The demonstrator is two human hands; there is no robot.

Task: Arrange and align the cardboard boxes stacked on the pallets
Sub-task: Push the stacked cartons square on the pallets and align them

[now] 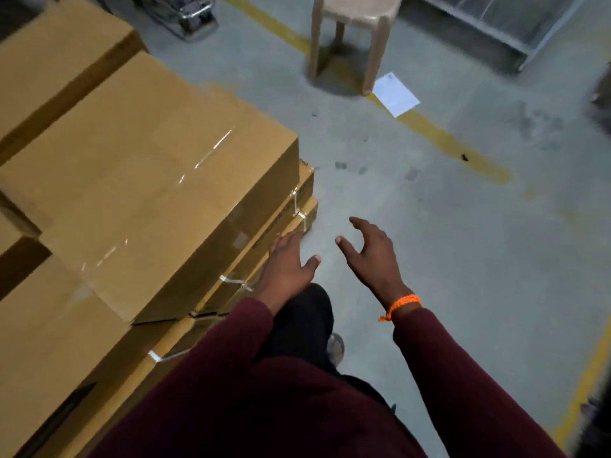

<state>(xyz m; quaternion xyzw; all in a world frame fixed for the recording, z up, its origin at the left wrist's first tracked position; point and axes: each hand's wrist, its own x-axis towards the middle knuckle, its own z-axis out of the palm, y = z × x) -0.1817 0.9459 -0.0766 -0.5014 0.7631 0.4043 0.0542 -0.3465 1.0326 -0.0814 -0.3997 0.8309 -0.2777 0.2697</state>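
Note:
A large brown cardboard box with clear tape on top lies on a stack of flatter strapped boxes at the left. Its near right corner overhangs the layers below. More boxes sit behind it and another box lies in front at the lower left. My left hand reaches down beside the stack's right side, fingers straight against the lower boxes. My right hand, with an orange band at the wrist, hovers over the floor to the right, fingers spread and holding nothing.
Grey concrete floor with yellow lines stretches to the right. A beige plastic stool stands at the top, a white paper sheet beside it. A metal rack is at the top right, a metal trolley at the top left.

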